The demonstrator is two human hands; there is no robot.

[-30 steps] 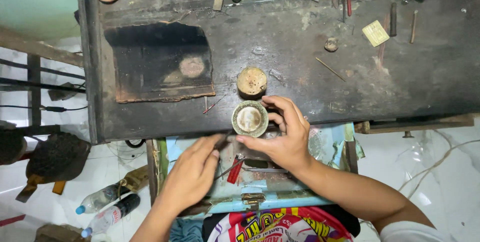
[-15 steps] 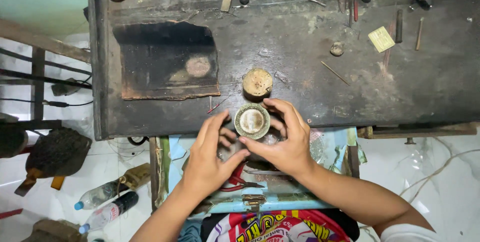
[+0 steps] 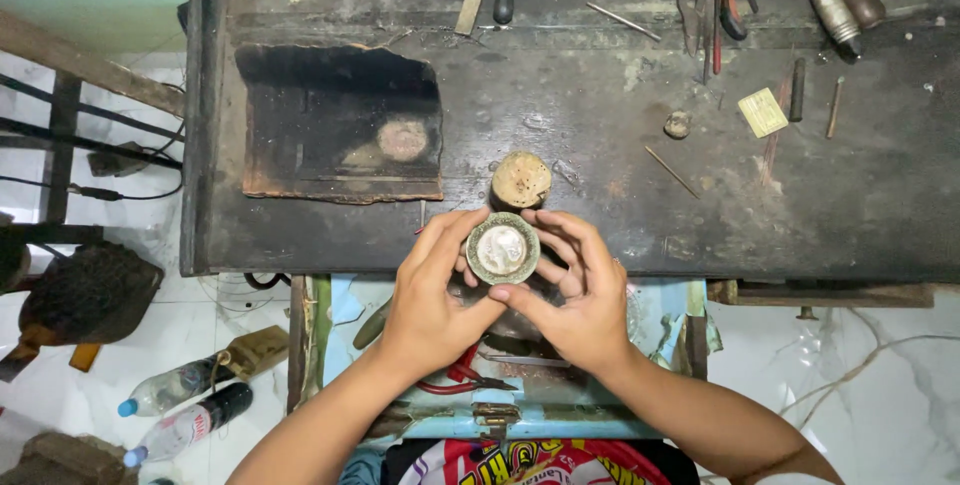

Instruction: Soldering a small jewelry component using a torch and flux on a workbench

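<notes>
Both hands cup a small round metal dish at the near edge of the bench: left hand and right hand have fingers closed around its rim. Just beyond stands a round wooden stump. The step looks like steadying the piece; it calls for a firm, even grip.

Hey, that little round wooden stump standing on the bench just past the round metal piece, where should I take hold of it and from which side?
Judging by its pose, grip the round wooden stump by its curved side wall, from above, fingers on its left and right. It stands upright, flat top up. The near side is crowded by the round metal piece, held between the left hand and right hand.
</notes>
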